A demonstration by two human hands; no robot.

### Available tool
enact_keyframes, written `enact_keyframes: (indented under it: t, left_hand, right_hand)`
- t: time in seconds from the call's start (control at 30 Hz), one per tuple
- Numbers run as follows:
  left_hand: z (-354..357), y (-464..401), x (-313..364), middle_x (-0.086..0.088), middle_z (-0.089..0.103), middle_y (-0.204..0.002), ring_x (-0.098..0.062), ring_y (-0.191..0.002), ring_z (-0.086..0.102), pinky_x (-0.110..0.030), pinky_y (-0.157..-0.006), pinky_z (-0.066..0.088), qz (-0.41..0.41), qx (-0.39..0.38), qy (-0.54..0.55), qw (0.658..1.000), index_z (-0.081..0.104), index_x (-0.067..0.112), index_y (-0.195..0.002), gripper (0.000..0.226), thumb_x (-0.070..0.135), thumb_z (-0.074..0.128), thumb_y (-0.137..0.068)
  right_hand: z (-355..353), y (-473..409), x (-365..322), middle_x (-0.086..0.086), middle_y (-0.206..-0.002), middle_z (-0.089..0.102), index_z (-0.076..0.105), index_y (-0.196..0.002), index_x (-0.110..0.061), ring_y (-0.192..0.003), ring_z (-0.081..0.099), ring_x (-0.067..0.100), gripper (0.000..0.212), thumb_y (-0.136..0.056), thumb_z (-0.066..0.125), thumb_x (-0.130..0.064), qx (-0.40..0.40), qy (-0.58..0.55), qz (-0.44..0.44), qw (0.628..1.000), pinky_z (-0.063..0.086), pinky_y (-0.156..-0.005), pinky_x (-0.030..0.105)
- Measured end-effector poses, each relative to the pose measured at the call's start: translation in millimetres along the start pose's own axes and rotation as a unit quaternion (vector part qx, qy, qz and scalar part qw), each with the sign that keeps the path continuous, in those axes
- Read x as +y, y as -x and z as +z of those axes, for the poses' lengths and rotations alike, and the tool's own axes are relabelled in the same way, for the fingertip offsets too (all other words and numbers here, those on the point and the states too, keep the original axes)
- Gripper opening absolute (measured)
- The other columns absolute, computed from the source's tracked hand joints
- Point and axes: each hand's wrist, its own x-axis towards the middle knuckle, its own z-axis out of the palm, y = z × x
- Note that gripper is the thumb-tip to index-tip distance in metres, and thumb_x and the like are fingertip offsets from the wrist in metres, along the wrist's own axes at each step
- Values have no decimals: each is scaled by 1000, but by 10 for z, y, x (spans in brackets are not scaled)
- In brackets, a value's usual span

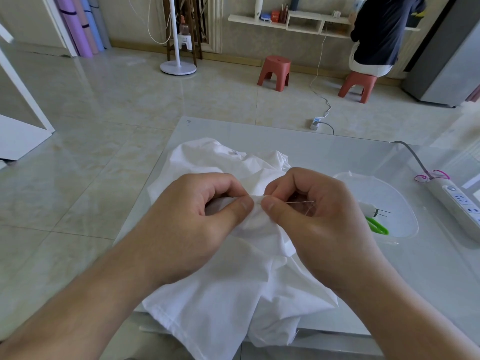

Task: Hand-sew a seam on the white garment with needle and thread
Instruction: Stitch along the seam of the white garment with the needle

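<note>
Both hands (255, 206) pinch rumpled white garment (215, 302) (needle (298, 202) level).

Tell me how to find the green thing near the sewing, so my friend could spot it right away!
Start at the pale table where the white garment lies. To the right of the right hand sits a clear plastic tray. The green handle lies inside it, beside a white tool with two metal prongs; it is the only bright green thing there.

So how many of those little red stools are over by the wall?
2: one stool stands free near the shelf; the other stool is under the seated person at right.
</note>
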Motion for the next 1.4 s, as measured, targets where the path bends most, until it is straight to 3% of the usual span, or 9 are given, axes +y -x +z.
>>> enact_keyframes:
  t: [0.1, 0.3, 0.4, 0.6, 0.77, 0.93, 1.1, 1.23, 1.4]
  left_hand:
    - [-4, 2, -7, 17, 62, -60, 0, -56, 58, -10, -56, 42, 2, 3, -2, 1000, 76, 25, -78, 21, 25, 71, -98]
    - [-13, 0, -23, 15, 65, -63, -2, -60, 61, -11, -58, 44, 6, 11, -20, 1000, 76, 26, -77, 21, 26, 71, -98]
    - [-12, -3, -35, 12, 69, -69, -5, -66, 65, -11, -61, 45, 11, 17, -31, 999, 76, 27, -78, 20, 28, 71, -98]
    - [-14, -3, -69, 14, 68, -69, -5, -67, 64, -12, -61, 44, 19, 16, -36, 999, 75, 29, -79, 20, 28, 71, -98]
    - [-24, -12, -96, 10, 71, -73, -7, -68, 66, -15, -61, 47, 24, 2, -19, 1000, 76, 28, -82, 18, 32, 72, -100]
    - [-38, -10, -109, 4, 74, -79, -14, -75, 70, -26, -66, 55, 33, -13, -8, 999, 77, 29, -87, 14, 40, 69, -93]
    - [-33, -10, -103, 6, 75, -80, -12, -77, 72, -21, -68, 54, 31, -17, 0, 999, 78, 30, -87, 13, 32, 73, -99]
    - [-27, -5, -107, 4, 76, -82, -17, -81, 74, -37, -73, 61, 37, -19, 4, 999, 78, 29, -89, 13, 36, 72, -99]
    - [-10, -22, -87, 4, 78, -80, -13, -77, 74, -25, -69, 57, 28, -15, 33, 999, 79, 30, -84, 11, 35, 75, -93]
  right_hand:
    - [-1, -5, -6, -2, -83, 75, 67, -69, -17, -80, 71, 22, 26, -89, 77, -3, 0, -11, 2, 1000, 57, -78, 40]
    - [-22, -25, 13, 1, -81, 75, 69, -70, -7, -73, 68, 22, 20, -86, 79, 0, -10, -85, 27, 996, 54, -70, 36]
    - [-37, -39, 28, 4, -81, 74, 69, -70, -5, -73, 68, 21, 10, -77, 76, -9, -27, -128, 39, 991, 53, -71, 31]
    - [-40, -62, 62, 10, -81, 71, 68, -66, -6, -72, 64, 22, 8, -72, 73, -4, -58, -197, 63, 977, 52, -69, 24]
    - [-52, -87, 96, 13, -83, 69, 69, -66, -5, -78, 61, 27, 7, -71, 73, -4, -71, -229, 92, 966, 50, -76, 30]
    - [-54, -85, 90, 15, -83, 67, 68, -68, -1, -82, 62, 29, 6, -72, 72, -3, -86, -253, 115, 957, 50, -79, 33]
    - [-51, -84, 85, 18, -83, 64, 67, -70, 0, -80, 61, 29, 6, -75, 70, 1, -110, -285, 129, 943, 52, -76, 31]
    - [-50, -81, 76, 16, -82, 64, 67, -68, -1, -76, 61, 24, 13, -76, 70, 7, -119, -301, 132, 937, 52, -72, 26]
    - [-38, -79, 92, 17, -81, 63, 68, -68, -1, -75, 60, 25, 10, -75, 71, 4, -124, -307, 134, 934, 52, -69, 25]
